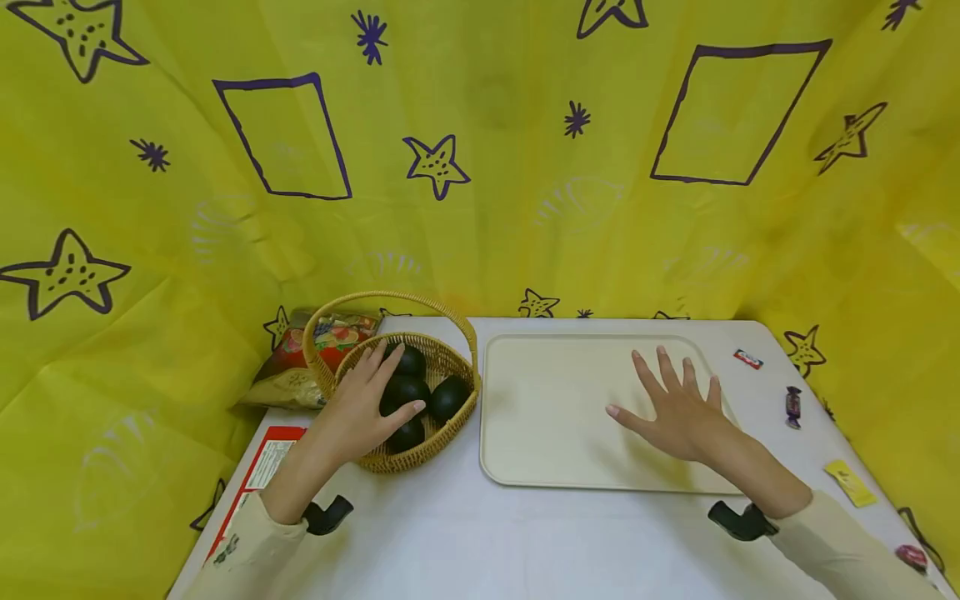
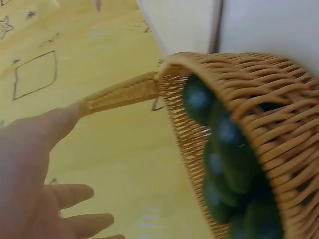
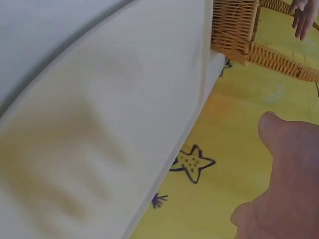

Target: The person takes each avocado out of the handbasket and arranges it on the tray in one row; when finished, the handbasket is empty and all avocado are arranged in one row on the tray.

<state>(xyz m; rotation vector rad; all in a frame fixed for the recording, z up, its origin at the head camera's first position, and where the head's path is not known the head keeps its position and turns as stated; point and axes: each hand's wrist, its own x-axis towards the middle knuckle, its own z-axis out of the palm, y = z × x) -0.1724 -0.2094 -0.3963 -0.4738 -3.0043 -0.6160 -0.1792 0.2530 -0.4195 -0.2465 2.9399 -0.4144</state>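
Observation:
A wicker basket [image 1: 393, 461] with a tall arched handle stands left of centre, holding several dark green, smooth oval fruits that look like avocados [image 1: 450, 398]. Over its left side hovers my left hand [image 1: 363, 408], fingers spread and nothing gripped. In the left wrist view the thumb of that hand [image 2: 25, 164] overlaps the end of the basket handle [image 2: 124, 93]. To the right of the basket lies a cream rectangular tray [image 1: 547, 417]. Above the tray's right half is my right hand [image 1: 678, 417], fingers spread, casting a shadow onto the bare surface.
Behind the basket at left sits a red and gold bag [image 1: 296, 367]. A flat red-and-white package [image 1: 270, 462] lies at the left table edge. Several wrapped candies line the right edge, including a purple one [image 1: 792, 407] and a yellow one [image 1: 850, 483]. Yellow patterned cloth [image 1: 495, 250] surrounds the table.

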